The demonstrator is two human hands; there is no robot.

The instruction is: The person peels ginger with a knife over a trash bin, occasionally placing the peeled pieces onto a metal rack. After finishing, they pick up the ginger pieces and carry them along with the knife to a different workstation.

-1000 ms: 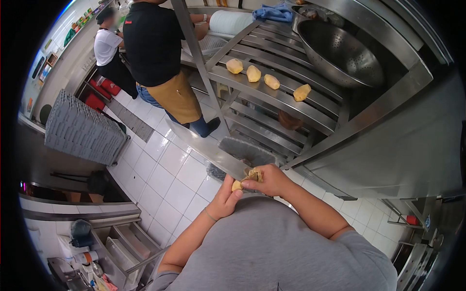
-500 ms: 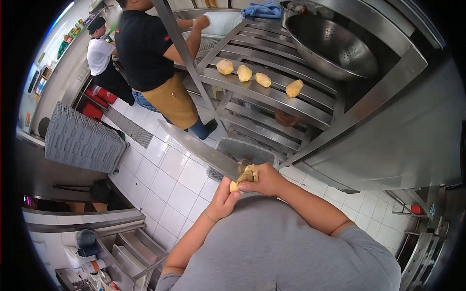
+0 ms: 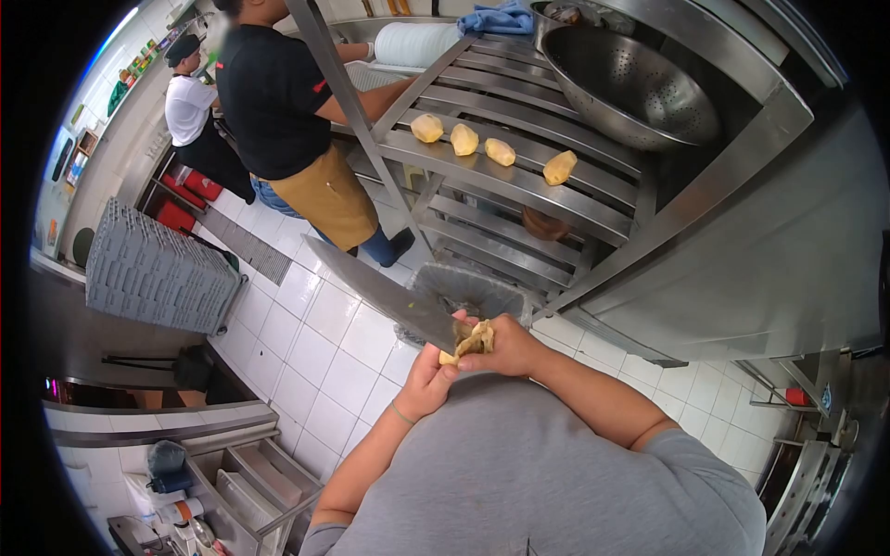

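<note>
The closed fingers of my left hand (image 3: 425, 382) hold a pale yellow potato (image 3: 448, 358), mostly hidden by the fingers. My right hand (image 3: 512, 348) touches it from the other side, closed round the handle end of a large knife (image 3: 399, 298). The wide blade points up and left, away from my body. Brownish-yellow peel (image 3: 479, 338) bunches at the base of the blade, by my right thumb. Several peeled potatoes (image 3: 500, 152) lie in a row along the front edge of the slatted metal rack (image 3: 528, 188).
A lined bin (image 3: 496, 295) stands on the floor just beyond my hands. On the rack sit a big metal colander (image 3: 640, 93) and a blue cloth (image 3: 498, 18). A person in a brown apron (image 3: 326, 196) stands at upper left, another behind. Grey stacked crates (image 3: 158, 269) are at left.
The blade has tilted, its tip now steeper against the floor tiles. The person in the apron has lowered one arm behind the rack post. My hands have barely moved.
</note>
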